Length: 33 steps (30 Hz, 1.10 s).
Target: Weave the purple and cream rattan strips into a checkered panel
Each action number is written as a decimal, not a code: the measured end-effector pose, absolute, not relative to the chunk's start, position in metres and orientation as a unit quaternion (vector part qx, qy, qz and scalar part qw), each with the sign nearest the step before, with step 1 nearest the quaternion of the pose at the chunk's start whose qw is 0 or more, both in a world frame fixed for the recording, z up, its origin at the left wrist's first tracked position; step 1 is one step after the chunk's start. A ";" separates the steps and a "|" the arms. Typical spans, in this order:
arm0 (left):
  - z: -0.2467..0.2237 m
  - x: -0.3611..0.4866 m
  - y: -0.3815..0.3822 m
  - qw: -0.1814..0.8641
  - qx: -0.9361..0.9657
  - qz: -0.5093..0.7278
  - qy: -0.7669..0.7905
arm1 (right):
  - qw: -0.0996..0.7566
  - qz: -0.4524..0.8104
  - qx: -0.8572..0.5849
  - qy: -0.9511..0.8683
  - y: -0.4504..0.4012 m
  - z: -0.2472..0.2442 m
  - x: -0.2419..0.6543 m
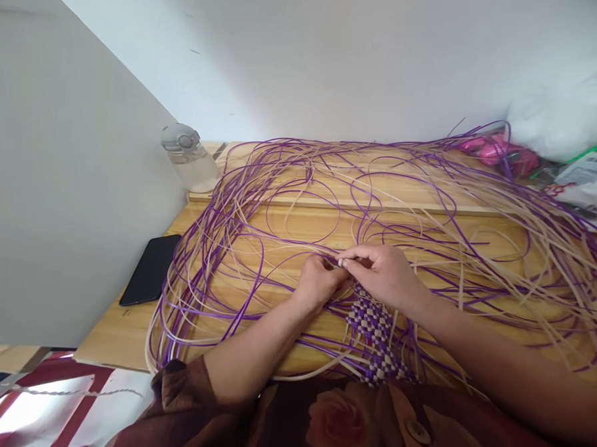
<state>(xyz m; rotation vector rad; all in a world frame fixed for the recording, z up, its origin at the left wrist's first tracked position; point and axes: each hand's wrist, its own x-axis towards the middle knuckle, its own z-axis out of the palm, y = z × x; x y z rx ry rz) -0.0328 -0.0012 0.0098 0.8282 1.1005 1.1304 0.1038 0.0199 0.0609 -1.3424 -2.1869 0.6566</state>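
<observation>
A woven piece (373,324) of purple and beige strands lies near the table's front edge, close to my body. My left hand (320,281) is closed just beyond its upper left corner, fingers curled around strands. My right hand (376,271) touches it from the right, thumb and index finger pinched on a thin strand. The two sets of fingertips almost meet, and they partly cover the top of the weave. Long loose purple and beige strands (244,207) spread out in wide loops to both sides and behind my hands.
A clear bottle (194,165) with a grey lid stands at the back left against the wall. A black phone (150,270) lies at the table's left edge. Pink packages (499,154) and plastic bags (591,182) are at the back right. Strands cover much of the wooden table (117,334).
</observation>
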 end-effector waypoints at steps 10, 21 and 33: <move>-0.001 -0.027 0.000 0.632 0.317 0.547 0.448 | 0.167 0.136 -0.370 -0.904 0.037 0.088 0.094; 0.001 -0.030 -0.001 0.632 0.332 0.525 0.463 | 0.232 0.615 -0.443 -0.610 0.072 0.072 0.105; -0.001 -0.028 0.002 0.650 0.315 0.519 0.458 | 0.284 0.620 -0.505 -0.530 0.042 0.067 0.115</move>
